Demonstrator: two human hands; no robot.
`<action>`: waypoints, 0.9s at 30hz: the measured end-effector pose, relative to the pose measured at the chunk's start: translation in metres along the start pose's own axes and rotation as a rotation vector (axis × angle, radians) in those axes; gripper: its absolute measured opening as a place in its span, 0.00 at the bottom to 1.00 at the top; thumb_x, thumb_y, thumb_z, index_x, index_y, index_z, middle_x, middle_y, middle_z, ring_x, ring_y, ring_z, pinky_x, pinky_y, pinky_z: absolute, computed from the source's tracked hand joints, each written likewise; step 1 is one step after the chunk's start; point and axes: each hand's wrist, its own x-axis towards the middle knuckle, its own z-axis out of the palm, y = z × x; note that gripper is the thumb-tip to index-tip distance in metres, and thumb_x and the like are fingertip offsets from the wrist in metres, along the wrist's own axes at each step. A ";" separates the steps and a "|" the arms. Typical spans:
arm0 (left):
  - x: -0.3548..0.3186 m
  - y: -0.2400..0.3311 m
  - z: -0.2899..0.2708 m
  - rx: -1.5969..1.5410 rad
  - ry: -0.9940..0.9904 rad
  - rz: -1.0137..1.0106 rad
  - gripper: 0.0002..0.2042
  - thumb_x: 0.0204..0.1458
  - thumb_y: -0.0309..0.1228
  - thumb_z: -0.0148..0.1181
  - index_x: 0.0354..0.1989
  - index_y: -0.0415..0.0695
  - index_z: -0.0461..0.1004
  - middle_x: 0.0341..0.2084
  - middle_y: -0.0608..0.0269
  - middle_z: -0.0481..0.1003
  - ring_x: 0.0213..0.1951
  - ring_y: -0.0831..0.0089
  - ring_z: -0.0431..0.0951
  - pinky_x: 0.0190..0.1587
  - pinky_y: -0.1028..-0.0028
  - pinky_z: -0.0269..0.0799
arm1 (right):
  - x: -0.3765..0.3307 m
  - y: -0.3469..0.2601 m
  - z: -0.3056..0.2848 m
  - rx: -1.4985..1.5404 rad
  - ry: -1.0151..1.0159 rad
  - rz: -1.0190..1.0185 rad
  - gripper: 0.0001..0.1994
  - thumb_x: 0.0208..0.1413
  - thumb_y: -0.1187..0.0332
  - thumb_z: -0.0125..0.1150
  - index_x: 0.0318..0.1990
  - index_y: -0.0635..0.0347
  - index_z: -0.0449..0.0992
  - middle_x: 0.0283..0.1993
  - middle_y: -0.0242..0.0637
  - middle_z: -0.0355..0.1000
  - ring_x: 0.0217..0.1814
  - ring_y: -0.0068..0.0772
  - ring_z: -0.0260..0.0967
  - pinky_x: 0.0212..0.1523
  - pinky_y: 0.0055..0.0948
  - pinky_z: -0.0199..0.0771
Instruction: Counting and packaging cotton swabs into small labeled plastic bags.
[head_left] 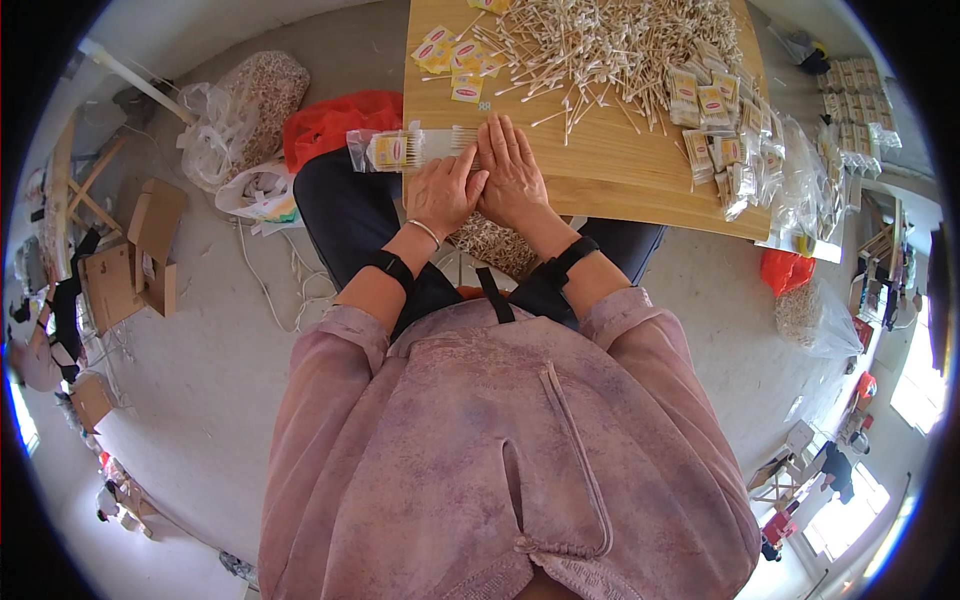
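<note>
A wooden board (620, 185) lies across my lap, with a loose heap of cotton swabs (600, 45) at its far side. My left hand (445, 190) pinches a bundle of swabs at the mouth of a small clear plastic bag (390, 150) with a yellow and red label, which juts past the board's left edge. My right hand (512, 170) lies flat on the board, fingers together, pressed against the left hand beside the swab bundle. Filled swab packets (725, 130) pile up at the board's right. Loose yellow labels (450, 60) lie at the far left of the board.
A red plastic bag (335, 120) and clear bags of material (250, 105) lie on the floor to the left. Cardboard boxes (140, 255) stand further left. More packets (855, 100) sit far right, with a bagged heap (810, 315) and a red bag (785, 270) below them.
</note>
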 end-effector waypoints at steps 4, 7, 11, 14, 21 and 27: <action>0.000 -0.001 0.002 -0.017 0.031 0.006 0.19 0.54 0.44 0.51 0.49 0.46 0.69 0.28 0.57 0.76 0.31 0.60 0.75 0.34 0.64 0.71 | 0.000 0.000 0.000 0.006 0.011 -0.010 0.33 0.56 0.59 0.37 0.66 0.70 0.44 0.71 0.52 0.37 0.75 0.47 0.30 0.72 0.39 0.29; 0.001 0.000 0.000 -0.007 0.015 -0.003 0.19 0.54 0.44 0.51 0.49 0.46 0.69 0.28 0.57 0.76 0.31 0.60 0.76 0.34 0.64 0.71 | 0.001 0.000 -0.001 0.009 0.008 -0.019 0.33 0.57 0.59 0.37 0.66 0.71 0.44 0.71 0.52 0.37 0.75 0.46 0.30 0.72 0.39 0.29; 0.002 -0.001 0.000 -0.006 0.021 0.006 0.20 0.55 0.44 0.50 0.51 0.46 0.68 0.27 0.57 0.76 0.31 0.59 0.76 0.34 0.64 0.71 | 0.001 -0.001 -0.002 -0.013 -0.007 -0.004 0.33 0.57 0.58 0.37 0.66 0.70 0.45 0.71 0.52 0.37 0.75 0.46 0.30 0.71 0.39 0.29; 0.007 0.004 -0.006 0.025 -0.075 -0.040 0.22 0.55 0.45 0.49 0.54 0.46 0.66 0.27 0.56 0.76 0.31 0.59 0.76 0.35 0.64 0.72 | 0.000 0.000 0.002 -0.028 -0.004 0.004 0.33 0.58 0.56 0.37 0.65 0.70 0.46 0.71 0.52 0.38 0.75 0.45 0.30 0.71 0.39 0.29; 0.008 0.003 -0.006 0.021 -0.114 -0.079 0.23 0.56 0.48 0.47 0.55 0.46 0.65 0.31 0.53 0.77 0.34 0.57 0.77 0.37 0.63 0.73 | 0.001 -0.001 0.003 0.003 0.008 0.004 0.33 0.58 0.56 0.36 0.66 0.70 0.45 0.71 0.52 0.38 0.75 0.46 0.31 0.71 0.39 0.29; 0.009 0.004 -0.007 0.004 -0.109 -0.083 0.24 0.56 0.49 0.46 0.56 0.46 0.64 0.31 0.54 0.78 0.34 0.57 0.78 0.37 0.63 0.73 | 0.002 0.001 0.004 -0.034 -0.004 0.001 0.34 0.57 0.55 0.39 0.66 0.70 0.45 0.71 0.53 0.38 0.75 0.47 0.31 0.71 0.40 0.30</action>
